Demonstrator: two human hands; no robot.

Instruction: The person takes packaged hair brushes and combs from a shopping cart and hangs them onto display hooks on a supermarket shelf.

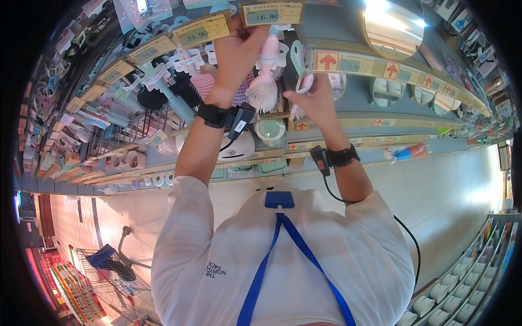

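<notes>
My left hand (236, 61) reaches up among the hanging hairbrushes, just under two price tags on hook ends; its fingertips are partly hidden behind the tags, so what they touch cannot be told. Right beside it hangs a pale pink round hairbrush (267, 73) with white bristles. A pink-backed vent brush (202, 83) hangs on the other side, with a purple-toned brush (240, 95) partly behind my left wrist. My right hand (316, 100) holds a hairbrush with a mint green handle (299, 59) and a pink and white head, near the shelf's corner.
A shelf edge with price strips (355, 65) runs beside my right hand, and a round mirror (393, 28) stands above it. More brushes (163, 89) hang at the left. Lower shelves hold a wrapped green round item (270, 129). A wire shopping cart (110, 281) stands at the lower left.
</notes>
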